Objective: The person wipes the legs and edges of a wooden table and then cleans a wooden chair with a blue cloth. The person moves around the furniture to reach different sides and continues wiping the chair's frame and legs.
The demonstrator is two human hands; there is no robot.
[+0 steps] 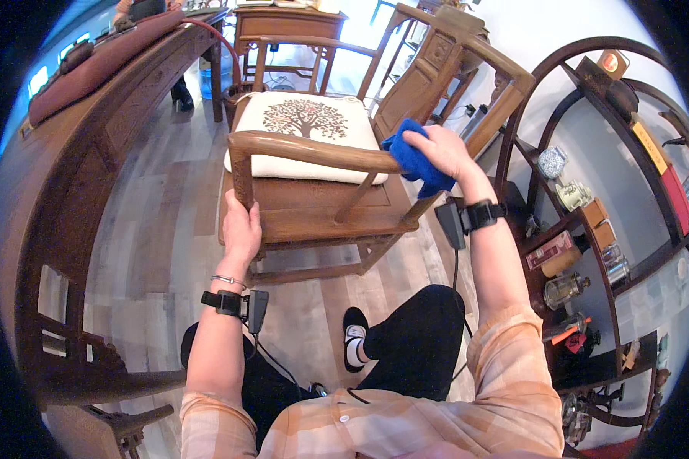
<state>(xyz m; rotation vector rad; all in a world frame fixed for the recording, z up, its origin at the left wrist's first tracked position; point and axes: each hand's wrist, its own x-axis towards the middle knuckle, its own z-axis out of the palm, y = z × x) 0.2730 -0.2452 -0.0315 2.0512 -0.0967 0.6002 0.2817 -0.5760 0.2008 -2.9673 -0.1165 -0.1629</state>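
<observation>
A wooden armchair stands before me, its near armrest running from a front post to the back frame. On its seat lies a white cushion with a printed tree. My left hand is closed around the front post below the armrest, at the seat's corner. Bunched under my right hand is a blue cloth, pressed on the armrest's rear end near the chair back. Part of the cloth and the wood beneath it are hidden by that hand.
A long wooden desk stands at left, with part of a person beyond it. At right is a dark wooden display shelf with jars, boxes and cups. Another wooden chair shows at lower left. Cables hang from both wrist devices.
</observation>
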